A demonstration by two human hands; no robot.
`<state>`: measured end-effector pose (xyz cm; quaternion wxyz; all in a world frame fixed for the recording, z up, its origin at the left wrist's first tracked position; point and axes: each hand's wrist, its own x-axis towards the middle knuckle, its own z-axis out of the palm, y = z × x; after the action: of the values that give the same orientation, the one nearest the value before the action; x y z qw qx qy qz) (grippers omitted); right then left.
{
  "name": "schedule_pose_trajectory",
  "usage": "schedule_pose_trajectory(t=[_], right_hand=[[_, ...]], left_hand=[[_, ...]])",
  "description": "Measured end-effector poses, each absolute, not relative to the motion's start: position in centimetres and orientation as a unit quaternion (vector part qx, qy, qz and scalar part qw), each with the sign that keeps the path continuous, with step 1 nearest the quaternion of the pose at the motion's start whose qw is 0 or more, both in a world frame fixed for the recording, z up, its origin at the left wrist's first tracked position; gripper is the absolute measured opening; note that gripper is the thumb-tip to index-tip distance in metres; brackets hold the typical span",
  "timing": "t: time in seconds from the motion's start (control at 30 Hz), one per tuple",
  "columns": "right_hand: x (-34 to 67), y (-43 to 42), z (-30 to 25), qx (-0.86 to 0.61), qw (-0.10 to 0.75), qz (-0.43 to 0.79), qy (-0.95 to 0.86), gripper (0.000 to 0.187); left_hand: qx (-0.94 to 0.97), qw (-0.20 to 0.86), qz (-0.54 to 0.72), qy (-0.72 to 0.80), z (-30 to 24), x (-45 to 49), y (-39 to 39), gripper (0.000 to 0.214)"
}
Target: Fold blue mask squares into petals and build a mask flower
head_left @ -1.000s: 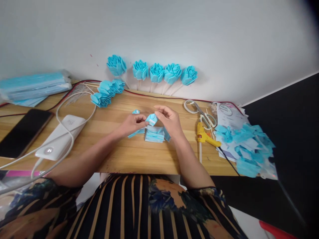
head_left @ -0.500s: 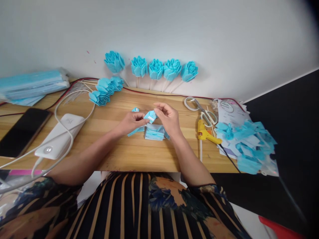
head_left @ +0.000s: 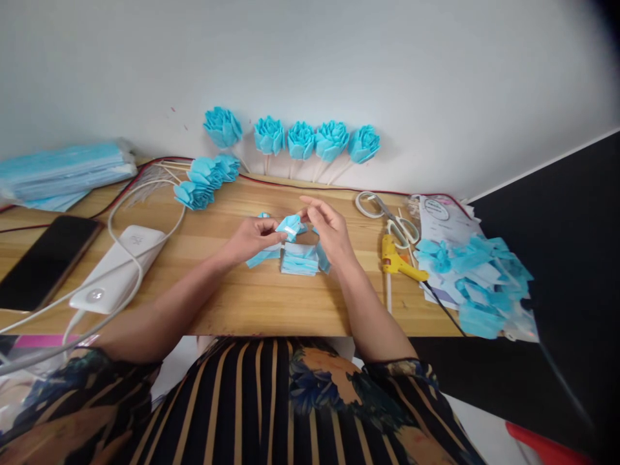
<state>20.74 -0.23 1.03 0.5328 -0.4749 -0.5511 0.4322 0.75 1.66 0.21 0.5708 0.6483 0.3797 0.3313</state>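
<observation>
Both my hands meet over the middle of the wooden desk (head_left: 271, 303). My left hand (head_left: 252, 236) and my right hand (head_left: 328, 228) pinch a small folded blue piece (head_left: 290, 226) between their fingertips, holding it just above a low stack of cut blue pieces (head_left: 299, 259). A blue strip (head_left: 261, 258) lies under my left hand, and a tiny blue scrap (head_left: 263, 215) sits just behind it.
Blue paper-like flowers on sticks (head_left: 300, 140) lean on the wall, more flowers (head_left: 203, 181) lie flat. A yellow glue gun (head_left: 398, 259), scissors (head_left: 392, 219) and blue scraps (head_left: 477, 281) are right. A power bank (head_left: 119, 268), phone (head_left: 43, 261) and mask packs (head_left: 62, 171) are left.
My hands have lifted the folded blue piece slightly and turned it between the fingertips; the right fingers now close on its far end. The camera has shifted a little.
</observation>
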Motion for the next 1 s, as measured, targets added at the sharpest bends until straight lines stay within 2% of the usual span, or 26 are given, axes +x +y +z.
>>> schedule_pose_trajectory(t=[0.17, 0.3, 0.57, 0.77, 1.0], right_hand=[[20.2, -0.4, 1.0, -0.463, 0.507, 0.465, -0.559, 0.043], [19.9, -0.4, 0.8, -0.491, 0.499, 0.442, -0.561, 0.041], [19.9, -0.5, 0.7, -0.496, 0.519, 0.422, -0.554, 0.038], [20.6, -0.2, 1.0, -0.482, 0.573, 0.424, -0.510, 0.040], [19.4, -0.8, 1.2, -0.490, 0.472, 0.462, -0.569, 0.029]], left_hand=[[0.678, 0.557, 0.310, 0.366, 0.3, 0.9, 1.6, 0.037], [0.695, 0.548, 0.306, 0.350, 0.2, 1.2, 1.5, 0.043], [0.693, 0.562, 0.307, 0.330, 0.2, 1.3, 1.4, 0.043], [0.607, 0.578, 0.383, 0.388, 0.7, 1.3, 1.3, 0.043], [0.568, 0.570, 0.423, 0.416, 0.7, 1.1, 1.6, 0.043]])
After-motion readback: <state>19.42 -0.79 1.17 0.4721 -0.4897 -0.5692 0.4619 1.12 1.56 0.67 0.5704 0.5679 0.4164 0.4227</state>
